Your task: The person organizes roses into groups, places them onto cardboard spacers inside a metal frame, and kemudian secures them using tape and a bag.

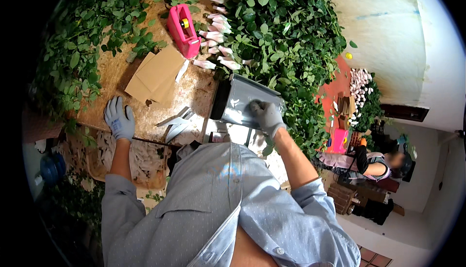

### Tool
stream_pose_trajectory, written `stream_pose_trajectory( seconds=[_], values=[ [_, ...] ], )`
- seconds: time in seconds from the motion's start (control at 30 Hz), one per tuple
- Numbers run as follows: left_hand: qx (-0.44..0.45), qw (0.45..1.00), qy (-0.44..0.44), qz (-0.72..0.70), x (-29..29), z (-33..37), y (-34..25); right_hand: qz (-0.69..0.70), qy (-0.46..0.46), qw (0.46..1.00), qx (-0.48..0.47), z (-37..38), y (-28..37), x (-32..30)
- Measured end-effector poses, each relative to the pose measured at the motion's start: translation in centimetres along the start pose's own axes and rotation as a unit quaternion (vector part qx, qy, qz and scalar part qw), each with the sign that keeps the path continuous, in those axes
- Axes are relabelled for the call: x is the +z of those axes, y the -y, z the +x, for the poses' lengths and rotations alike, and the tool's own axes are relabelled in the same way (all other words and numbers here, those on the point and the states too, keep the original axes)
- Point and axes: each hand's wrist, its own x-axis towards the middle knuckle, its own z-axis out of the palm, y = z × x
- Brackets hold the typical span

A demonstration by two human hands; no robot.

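Observation:
My left hand (pixel 119 118), in a grey work glove, lies flat with fingers spread on the near edge of the worn wooden table (pixel 191 95). My right hand (pixel 268 116), gloved alike, rests on a shiny grey sheet surface in a dark-edged tray (pixel 222 99). Its fingers are curled together against that surface; what they pinch, if anything, is hidden. Between my hands lie grey flat strips (pixel 180 125), crossing one another. Brown cardboard pieces (pixel 158 75) lie beyond my left hand, and a pink tape dispenser (pixel 184 32) with a yellow roll stands behind them.
Leafy stems (pixel 286 29) with pale wrapped flower heads (pixel 213 36) are heaped beyond the tray. More foliage (pixel 82 39) covers the table's left. A bin of whitish scraps (pixel 141 162) sits below the near edge. At right, a person (pixel 374 164) is beside a red table (pixel 326 95).

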Motion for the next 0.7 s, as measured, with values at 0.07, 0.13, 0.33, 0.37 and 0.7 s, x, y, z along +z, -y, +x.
stream_pose_trajectory(
  seconds=[0.07, 0.13, 0.33, 0.37, 0.7],
  values=[
    [-0.004, 1.000, 0.009, 0.005, -0.1, -0.2, 0.2, 0.060, 0.043, 0.996, 0.057, -1.6, 2.7, -1.8],
    [-0.003, 1.000, 0.007, 0.006, -0.1, 0.0, 0.2, 0.121, 0.058, 0.986, 0.098, -3.6, 4.8, -3.5],
    [-0.007, 1.000, 0.013, 0.000, -0.1, 0.2, -0.2, -0.005, 0.056, 0.997, 0.057, -3.9, -4.0, -3.1],
    [-0.012, 1.000, 0.016, 0.004, -0.1, 0.0, -0.1, -0.053, 0.071, 0.993, 0.076, -4.5, -3.0, -4.1],
    [-0.006, 1.000, 0.013, -0.005, -0.1, -0.1, 0.2, -0.037, -0.082, 0.996, 0.012, -3.0, 0.4, -4.3]
  ],
)
